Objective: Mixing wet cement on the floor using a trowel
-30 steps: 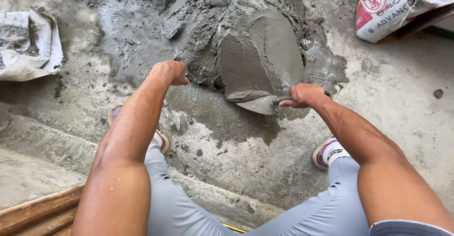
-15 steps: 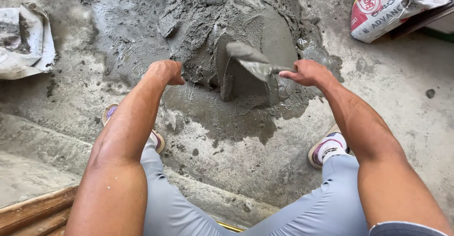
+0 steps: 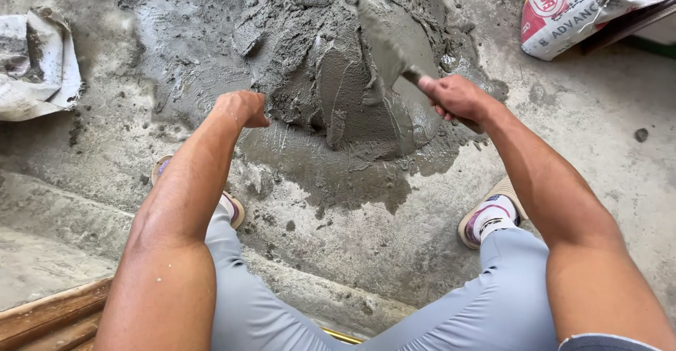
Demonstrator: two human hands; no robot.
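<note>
Our right hand (image 3: 458,99) wrapped tight round trowel (image 3: 386,45) handle, blade tilted up over wet mortar heap (image 3: 338,76), likely for turning mix. Our left hand (image 3: 243,107) curled into loose fist, holds nothing we can see, hovers at heap's near edge. Heap sits on concrete floor (image 3: 598,161) between our knees. Count: one trowel, one heap, two cement bags – printed one (image 3: 584,9) top right, crumpled grey one (image 3: 35,66) left.

A trowel (image 3: 384,41) coated in grey mortar slants up and away over the heap, its flat blade tilted and smeared, its handle hidden inside the closed right hand (image 3: 458,97). The wet mortar heap (image 3: 331,76) sits on the concrete floor, lumpy on top, smoothed in streaks at its near side, with a thin wet apron spreading towards the person.
</note>
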